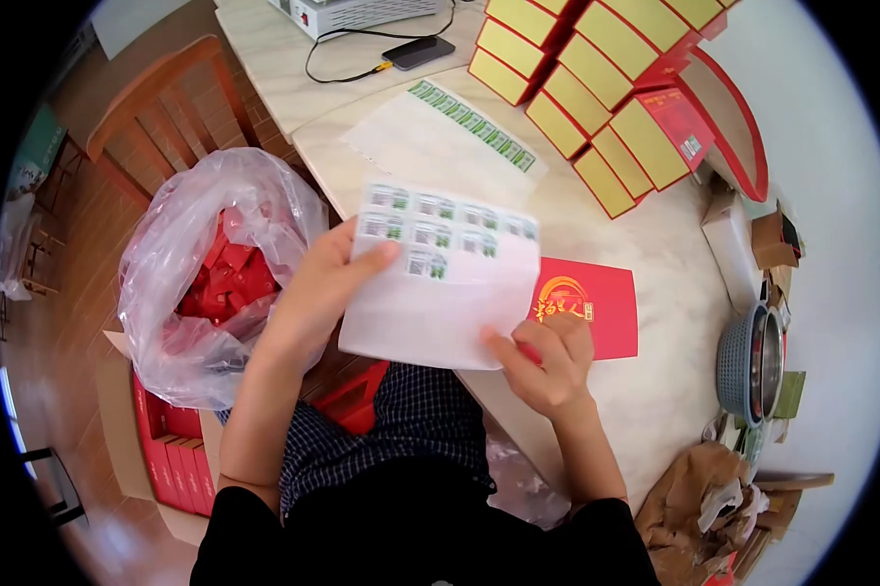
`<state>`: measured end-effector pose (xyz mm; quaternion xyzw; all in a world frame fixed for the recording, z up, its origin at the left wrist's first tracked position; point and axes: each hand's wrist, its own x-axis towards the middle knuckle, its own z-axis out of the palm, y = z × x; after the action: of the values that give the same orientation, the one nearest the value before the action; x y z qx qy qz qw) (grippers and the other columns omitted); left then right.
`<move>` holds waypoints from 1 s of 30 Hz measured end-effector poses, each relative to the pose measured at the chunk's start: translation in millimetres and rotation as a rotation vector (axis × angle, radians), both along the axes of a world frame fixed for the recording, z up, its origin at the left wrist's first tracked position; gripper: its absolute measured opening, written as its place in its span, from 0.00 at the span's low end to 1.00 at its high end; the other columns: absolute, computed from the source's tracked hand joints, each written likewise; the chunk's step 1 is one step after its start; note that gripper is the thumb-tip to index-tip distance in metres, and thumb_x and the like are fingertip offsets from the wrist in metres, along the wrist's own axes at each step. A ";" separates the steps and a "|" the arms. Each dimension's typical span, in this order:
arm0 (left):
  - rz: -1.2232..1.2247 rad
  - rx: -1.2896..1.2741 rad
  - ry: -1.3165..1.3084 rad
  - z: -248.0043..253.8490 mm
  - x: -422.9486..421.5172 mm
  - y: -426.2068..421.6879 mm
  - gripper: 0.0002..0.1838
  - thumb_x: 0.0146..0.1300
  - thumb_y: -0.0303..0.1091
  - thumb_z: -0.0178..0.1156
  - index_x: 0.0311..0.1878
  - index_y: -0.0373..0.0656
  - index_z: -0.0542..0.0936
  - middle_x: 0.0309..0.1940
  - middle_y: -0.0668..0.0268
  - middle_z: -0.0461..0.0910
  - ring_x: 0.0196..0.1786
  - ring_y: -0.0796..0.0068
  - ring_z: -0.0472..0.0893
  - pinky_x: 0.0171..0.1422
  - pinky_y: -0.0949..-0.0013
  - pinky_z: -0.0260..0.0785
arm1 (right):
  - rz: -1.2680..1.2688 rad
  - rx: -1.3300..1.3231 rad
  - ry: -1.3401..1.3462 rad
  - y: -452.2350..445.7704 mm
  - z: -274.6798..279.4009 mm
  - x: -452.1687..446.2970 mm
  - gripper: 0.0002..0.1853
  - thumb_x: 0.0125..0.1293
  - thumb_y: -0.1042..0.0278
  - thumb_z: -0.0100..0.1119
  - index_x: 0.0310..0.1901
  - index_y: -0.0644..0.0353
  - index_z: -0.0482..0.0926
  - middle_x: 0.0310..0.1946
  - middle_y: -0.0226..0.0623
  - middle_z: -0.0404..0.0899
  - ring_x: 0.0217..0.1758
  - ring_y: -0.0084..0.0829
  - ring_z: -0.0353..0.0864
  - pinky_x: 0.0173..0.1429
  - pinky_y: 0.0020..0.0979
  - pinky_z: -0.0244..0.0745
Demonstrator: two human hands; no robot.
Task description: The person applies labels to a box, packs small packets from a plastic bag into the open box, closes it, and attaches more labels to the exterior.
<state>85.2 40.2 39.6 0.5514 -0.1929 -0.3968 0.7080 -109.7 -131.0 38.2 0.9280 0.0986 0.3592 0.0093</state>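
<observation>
A white sheet (430,313) with several green-and-white stickers along its top is held up over the table edge. My left hand (337,273) grips its left side, thumb on top. My right hand (549,363) is closed at the sheet's lower right corner, fingers curled, slightly blurred; what its fingertips pinch is hard to make out. Beneath and beside that hand, a red card (611,313) with gold print lies flat on the table. Behind, another sheet (391,132) with a row of green stickers rests on the tabletop.
Stacked red-and-gold boxes (615,88) stand at the back right. A phone (418,52) with a cable lies at the back. A plastic bag (157,254) of red pieces and a carton (122,420) are at the left. Basins (737,366) and brown paper (689,498) sit at right.
</observation>
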 end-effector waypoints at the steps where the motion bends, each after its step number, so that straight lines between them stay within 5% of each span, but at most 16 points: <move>1: 0.002 -0.011 -0.009 0.2 -0.5 -2.5 0.21 0.66 0.32 0.61 0.60 0.34 0.73 0.51 0.63 0.81 0.51 0.79 0.79 0.58 0.73 0.71 | 0.012 -0.002 0.001 5.4 3.8 1.4 0.17 0.42 0.72 0.64 0.40 0.55 0.84 0.35 0.30 0.74 0.36 0.31 0.73 0.41 0.33 0.71; 3: -0.008 0.042 -0.112 11.2 1.8 -1.6 0.22 0.67 0.33 0.60 0.60 0.33 0.73 0.50 0.63 0.81 0.50 0.78 0.79 0.56 0.73 0.71 | 0.182 0.298 0.299 20.6 18.4 5.0 0.19 0.39 0.74 0.63 0.39 0.57 0.85 0.37 0.31 0.76 0.37 0.34 0.75 0.42 0.36 0.71; 6: -0.069 0.087 -0.240 15.1 5.6 0.3 0.23 0.65 0.32 0.62 0.61 0.33 0.72 0.49 0.62 0.81 0.49 0.79 0.80 0.53 0.74 0.73 | 0.196 0.366 0.061 23.7 26.4 5.9 0.25 0.38 0.77 0.63 0.44 0.56 0.84 0.43 0.35 0.78 0.40 0.37 0.77 0.43 0.37 0.72; 12: -0.501 0.100 -0.458 41.0 1.4 8.6 0.40 0.57 0.26 0.68 0.72 0.36 0.62 0.35 0.65 0.83 0.39 0.86 0.79 0.43 0.81 0.71 | 0.134 0.333 0.201 34.3 41.5 33.4 0.30 0.46 0.64 0.74 0.55 0.56 0.78 0.47 0.36 0.79 0.45 0.40 0.77 0.58 0.45 0.68; 14: -0.523 0.076 -0.313 33.2 0.2 9.2 0.43 0.58 0.30 0.68 0.75 0.37 0.57 0.34 0.66 0.83 0.37 0.88 0.78 0.40 0.82 0.70 | 0.146 0.375 0.236 36.6 37.6 33.4 0.31 0.46 0.61 0.75 0.55 0.57 0.77 0.46 0.36 0.79 0.45 0.40 0.77 0.60 0.47 0.67; 18: -0.647 -0.034 -0.002 21.2 -0.9 7.4 0.40 0.65 0.40 0.63 0.75 0.37 0.55 0.38 0.67 0.83 0.37 0.87 0.77 0.43 0.82 0.69 | 0.086 0.436 0.348 30.2 31.3 29.6 0.29 0.49 0.64 0.74 0.53 0.60 0.77 0.41 0.38 0.81 0.41 0.38 0.80 0.49 0.39 0.70; 21: -0.096 0.014 -0.508 12.8 -8.5 3.8 0.34 0.67 0.50 0.58 0.67 0.34 0.67 0.55 0.63 0.76 0.58 0.75 0.73 0.61 0.71 0.63 | 0.029 0.626 0.279 26.4 27.4 30.5 0.11 0.58 0.66 0.68 0.40 0.61 0.80 0.26 0.37 0.81 0.26 0.37 0.79 0.34 0.33 0.71; 26: 0.013 -0.018 -0.847 43.1 -19.5 30.2 0.33 0.62 0.58 0.59 0.58 0.39 0.78 0.58 0.57 0.76 0.66 0.62 0.69 0.70 0.59 0.56 | -0.155 0.925 0.445 22.0 25.6 24.4 0.11 0.65 0.62 0.63 0.34 0.63 0.81 0.21 0.43 0.79 0.22 0.40 0.78 0.27 0.35 0.70; 28: 0.083 0.236 -1.347 59.1 -32.0 33.6 0.29 0.57 0.55 0.65 0.56 0.45 0.80 0.58 0.61 0.77 0.66 0.60 0.71 0.72 0.52 0.55 | -0.159 1.027 0.658 23.3 30.4 23.6 0.13 0.66 0.60 0.61 0.33 0.63 0.80 0.21 0.44 0.79 0.23 0.42 0.79 0.28 0.36 0.70; 30: 0.039 0.296 -1.440 59.1 -40.0 30.2 0.26 0.55 0.50 0.67 0.54 0.46 0.81 0.55 0.63 0.79 0.64 0.60 0.72 0.72 0.50 0.54 | -0.071 1.064 0.667 23.7 27.4 22.9 0.14 0.67 0.59 0.61 0.33 0.63 0.80 0.22 0.45 0.78 0.24 0.43 0.79 0.29 0.36 0.70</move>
<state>45.2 70.4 98.6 0.7685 -0.5450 0.0545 0.3308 -86.8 -107.3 65.6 0.8705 -0.1268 0.0500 -0.4730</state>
